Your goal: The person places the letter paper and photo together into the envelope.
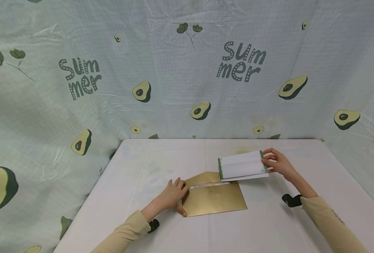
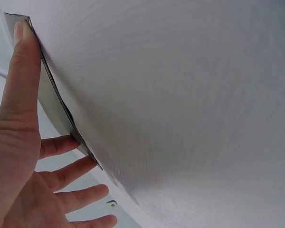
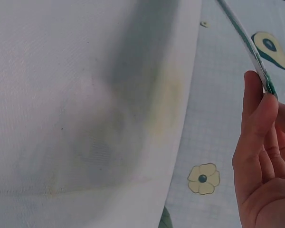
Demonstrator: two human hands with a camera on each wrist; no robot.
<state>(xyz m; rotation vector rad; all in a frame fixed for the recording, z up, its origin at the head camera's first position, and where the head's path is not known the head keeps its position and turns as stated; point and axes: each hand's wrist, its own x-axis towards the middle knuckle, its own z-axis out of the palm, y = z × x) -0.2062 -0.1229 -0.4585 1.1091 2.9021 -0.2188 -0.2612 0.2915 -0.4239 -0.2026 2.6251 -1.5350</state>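
A gold envelope (image 1: 215,200) lies on the white table, its pointed flap folded up and a pale strip showing along its mouth. My left hand (image 1: 174,195) rests on the envelope's left edge, thumb at the lower corner; in the left wrist view the fingers (image 2: 80,195) are spread, with two touching the edge. Over the upper right part of the envelope, a folded white card (image 1: 242,165) with green borders is held up at a tilt. My right hand (image 1: 278,163) pinches its right end between thumb and fingers, and the right wrist view shows this card (image 3: 249,45) edge-on.
Black wrist straps with cameras sit on both forearms; the right camera (image 1: 290,200) hangs just above the table (image 1: 136,168). Behind the table's far edge hangs a pale curtain (image 1: 168,63) printed with avocados and lettering, which also runs along both sides.
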